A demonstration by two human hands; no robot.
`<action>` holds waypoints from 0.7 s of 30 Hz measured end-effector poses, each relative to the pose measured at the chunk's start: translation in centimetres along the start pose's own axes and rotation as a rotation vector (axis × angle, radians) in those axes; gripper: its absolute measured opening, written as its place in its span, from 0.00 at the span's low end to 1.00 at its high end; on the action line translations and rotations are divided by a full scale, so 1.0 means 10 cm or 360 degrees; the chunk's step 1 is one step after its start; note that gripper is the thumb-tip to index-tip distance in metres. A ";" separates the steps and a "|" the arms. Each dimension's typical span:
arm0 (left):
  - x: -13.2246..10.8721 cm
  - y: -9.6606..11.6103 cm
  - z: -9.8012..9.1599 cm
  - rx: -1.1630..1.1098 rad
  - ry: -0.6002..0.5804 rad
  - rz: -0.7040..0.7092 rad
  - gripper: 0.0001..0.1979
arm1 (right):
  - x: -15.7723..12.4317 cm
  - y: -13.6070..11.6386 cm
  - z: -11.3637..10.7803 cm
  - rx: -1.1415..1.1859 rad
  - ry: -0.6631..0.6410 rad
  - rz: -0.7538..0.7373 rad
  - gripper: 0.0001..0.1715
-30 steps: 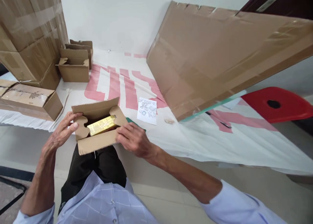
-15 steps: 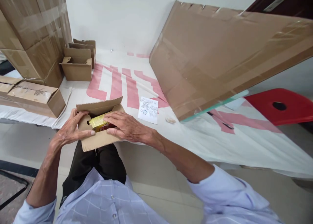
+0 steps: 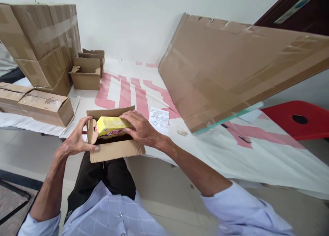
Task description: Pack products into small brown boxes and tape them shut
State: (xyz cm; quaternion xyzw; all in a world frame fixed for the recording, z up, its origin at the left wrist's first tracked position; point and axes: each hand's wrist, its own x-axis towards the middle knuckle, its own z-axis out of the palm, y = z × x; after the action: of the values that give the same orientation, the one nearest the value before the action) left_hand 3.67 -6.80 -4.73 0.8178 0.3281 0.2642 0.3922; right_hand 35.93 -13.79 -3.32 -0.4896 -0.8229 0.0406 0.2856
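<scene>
An open cardboard box (image 3: 115, 153) is held at the table's front edge, above my lap, its long flaps spread to front and back. My left hand (image 3: 78, 136) grips its left end, fingers behind and thumb on the front flap. Inside lies a yellow printed carton (image 3: 110, 123) with red lettering on its side. My right hand (image 3: 140, 128) is closed over the right end of the yellow carton, with fingers on top and thumb at the near side. The carton's right end is hidden under that hand.
Open small cardboard boxes (image 3: 86, 79) stand at the back left beside stacked large cartons (image 3: 48, 47). Long closed boxes (image 3: 46, 105) lie at left. A paper sheet (image 3: 159, 121), a big leaning cardboard panel (image 3: 231, 71), scissors (image 3: 238, 134) and a red stool (image 3: 299, 119) are to the right.
The yellow carton now sits higher and shows more of its surface in the box. My right hand has shifted right along it. The camera view has tilted up slightly.
</scene>
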 end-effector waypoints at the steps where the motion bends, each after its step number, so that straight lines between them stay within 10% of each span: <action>1: 0.03 -0.03 -0.01 -0.0033 0.0014 -0.0020 0.58 | -0.03 0.02 -0.02 0.0130 0.0119 0.0031 0.21; 10: 0.56 -0.22 -0.11 -0.0026 0.0114 -0.0031 0.58 | 0.13 0.27 -0.28 0.0876 0.1112 0.0497 0.31; 21: 0.26 0.36 -0.06 -0.0154 0.0687 0.0285 0.37 | 0.23 -0.17 -0.27 0.1443 0.1081 0.0577 0.38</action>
State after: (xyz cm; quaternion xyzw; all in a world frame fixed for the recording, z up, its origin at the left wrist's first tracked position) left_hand 6.14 -6.30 -0.96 0.7483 0.3176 0.4820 0.3267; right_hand 35.10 -13.32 0.51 -0.4371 -0.4894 0.2770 0.7020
